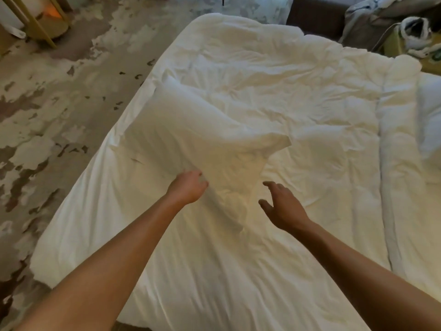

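Note:
A white pillow (191, 130) is held up above a bed covered by a crumpled white duvet (298, 96). My left hand (188, 187) grips the pillow's near lower edge, its fingertips hidden in the fabric. My right hand (284, 206) hovers just right of that edge, fingers spread and relaxed, touching nothing. The pillow's far corner (284, 142) hangs free over the duvet.
Patterned beige and brown carpet (59, 115) lies left of the bed. A wooden stand (40, 22) is at the top left. A second white bedding strip (405, 187) runs along the right. Clothes and a fur-lined shoe (417, 32) sit at the top right.

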{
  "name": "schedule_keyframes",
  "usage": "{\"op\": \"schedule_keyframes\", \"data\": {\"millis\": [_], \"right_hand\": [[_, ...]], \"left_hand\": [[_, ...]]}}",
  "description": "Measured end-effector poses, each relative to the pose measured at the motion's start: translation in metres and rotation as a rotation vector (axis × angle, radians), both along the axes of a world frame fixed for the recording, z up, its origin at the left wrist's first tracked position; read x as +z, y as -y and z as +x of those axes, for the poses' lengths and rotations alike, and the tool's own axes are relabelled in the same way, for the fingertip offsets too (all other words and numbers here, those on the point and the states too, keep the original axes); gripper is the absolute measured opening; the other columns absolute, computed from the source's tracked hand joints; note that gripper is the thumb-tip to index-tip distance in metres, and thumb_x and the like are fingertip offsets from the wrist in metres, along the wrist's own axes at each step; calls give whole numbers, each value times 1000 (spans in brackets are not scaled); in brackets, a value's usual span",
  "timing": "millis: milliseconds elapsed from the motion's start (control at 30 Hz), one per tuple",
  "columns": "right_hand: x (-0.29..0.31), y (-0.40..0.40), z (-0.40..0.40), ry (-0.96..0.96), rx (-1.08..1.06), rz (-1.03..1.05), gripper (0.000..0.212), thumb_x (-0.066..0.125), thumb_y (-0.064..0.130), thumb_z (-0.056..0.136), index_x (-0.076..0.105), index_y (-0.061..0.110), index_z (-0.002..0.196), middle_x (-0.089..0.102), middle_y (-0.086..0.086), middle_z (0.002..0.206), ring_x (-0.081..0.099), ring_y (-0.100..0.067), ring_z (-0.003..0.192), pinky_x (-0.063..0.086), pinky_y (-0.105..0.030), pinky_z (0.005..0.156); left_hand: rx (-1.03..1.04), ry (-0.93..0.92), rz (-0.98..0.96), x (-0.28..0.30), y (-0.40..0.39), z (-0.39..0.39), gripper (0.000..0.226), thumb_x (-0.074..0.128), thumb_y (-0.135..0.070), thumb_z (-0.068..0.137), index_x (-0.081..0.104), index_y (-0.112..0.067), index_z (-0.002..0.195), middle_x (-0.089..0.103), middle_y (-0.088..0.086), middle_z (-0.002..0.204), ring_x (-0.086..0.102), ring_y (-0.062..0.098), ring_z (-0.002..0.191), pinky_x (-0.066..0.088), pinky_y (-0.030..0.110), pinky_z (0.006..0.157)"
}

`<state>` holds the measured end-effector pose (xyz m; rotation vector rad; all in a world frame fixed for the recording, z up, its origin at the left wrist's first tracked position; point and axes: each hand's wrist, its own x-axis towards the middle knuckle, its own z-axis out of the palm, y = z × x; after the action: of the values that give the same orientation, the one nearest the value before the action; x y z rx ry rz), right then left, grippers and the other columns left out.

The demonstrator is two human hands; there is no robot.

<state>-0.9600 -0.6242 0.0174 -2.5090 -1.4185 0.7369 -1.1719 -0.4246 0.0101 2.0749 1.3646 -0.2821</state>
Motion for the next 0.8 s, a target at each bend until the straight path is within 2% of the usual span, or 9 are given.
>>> {"op": "schedule_keyframes", "data": {"millis": [100,200,367,500,633,733,800], "right_hand": [[-16,-65,17,32,-19,8,62,61,42,100,40,21,154,54,-9,148,49,-29,137,48,-43,103],[-34,-123,37,89,-17,49,67,65,45,97,42,17,153,53,-13,149,50,-33,136,47,-45,106],[-71,-211,70,190,-32,95,78,58,63,95,40,16,155,50,-13,152,49,-34,138,45,-49,111],[-102,-262,102,217,-98,67,94,44,79,91,38,11,156,49,-17,155,46,-37,142,38,-50,117],[-133,-277,131,242,-138,-137,122,26,102,72,24,19,162,43,-18,158,40,-41,146,27,-59,120],[-151,-270,141,66,-210,-219,135,27,111,58,16,27,164,49,-18,154,53,-42,135,41,-54,108],[-160,-260,138,22,-226,-187,134,31,112,56,24,27,160,61,-16,143,62,-41,124,47,-46,92]], "left_hand": [[1,39,71,-27,-46,29,65,53,-48,97,37,-20,153,36,16,156,31,34,145,40,47,111],[-38,57,159,-57,-82,61,75,53,-53,95,25,-27,159,11,13,168,7,35,155,31,55,118],[-46,44,174,-118,-106,83,76,46,-64,93,16,-39,159,-15,0,170,-17,32,156,20,70,116],[-57,41,208,-159,-104,82,75,40,-70,93,16,-41,159,-17,-2,170,-20,29,155,18,74,115],[-65,51,242,-186,-107,80,74,44,-68,93,20,-42,158,-15,-1,170,-16,30,156,22,72,115],[-82,72,249,-197,-108,78,73,46,-67,92,21,-42,157,-14,-2,171,-14,29,157,24,71,115],[-88,71,246,-202,-108,76,73,48,-66,92,23,-41,157,-14,-3,171,-14,29,157,25,71,114]]}}
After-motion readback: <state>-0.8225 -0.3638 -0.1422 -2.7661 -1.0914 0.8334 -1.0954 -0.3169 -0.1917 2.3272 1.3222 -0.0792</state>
